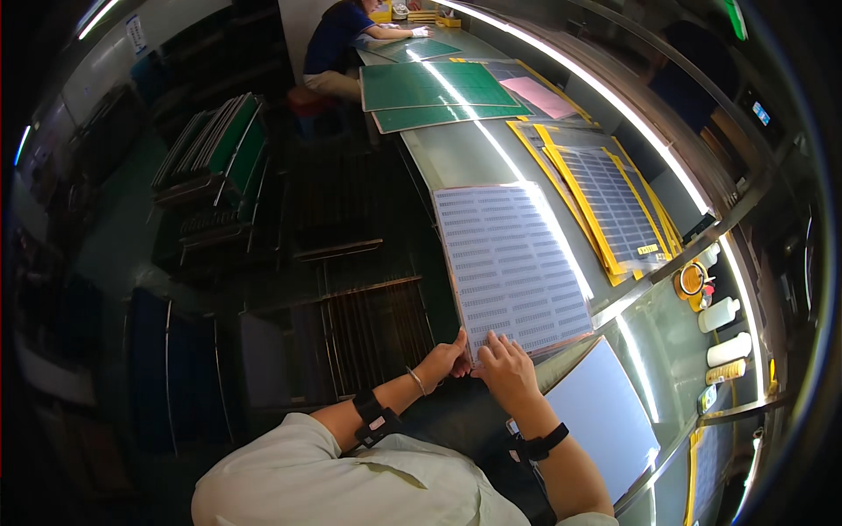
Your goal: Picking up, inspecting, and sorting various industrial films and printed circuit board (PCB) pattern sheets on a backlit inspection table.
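A flat white panel printed with rows of small dark marks lies on the bench, its near edge toward me. My left hand is closed on the near left corner of this panel, thumb on top and the other fingers partly hidden below. Beside it, my right hand has its fingertips bent over the near edge onto the printed face, with the thumb at the edge. A plain pale sheet or panel lies to the right of my right forearm.
Yellow-edged dark film sheets lie beyond the panel, near green boards. White bottles and a tape roll line the right side. Racks of boards stand left. A person sits at the far end.
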